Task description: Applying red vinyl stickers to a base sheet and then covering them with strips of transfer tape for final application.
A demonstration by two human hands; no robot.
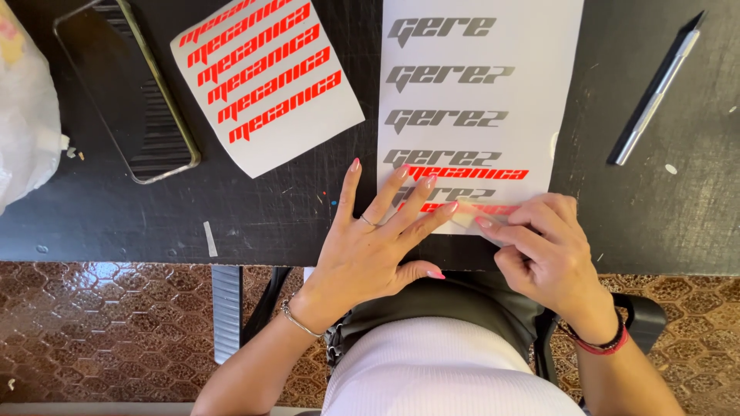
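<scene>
A white sheet (532,92) with rows of grey cut lettering lies on the black table (116,216). One red lettering strip sits over a lower grey row. My left hand (370,246) lies flat, fingers spread, pressing the sheet's lower left part. My right hand (543,243) pinches a clear strip carrying red lettering (486,209) and holds it against the sheet's bottom edge.
A second white sheet with red lettering rows (270,85) lies tilted at the back left. A phone (127,85) lies face up beside it, next to a white bag (23,108). A craft knife (655,88) lies at the right. Patterned brown floor shows below the table edge.
</scene>
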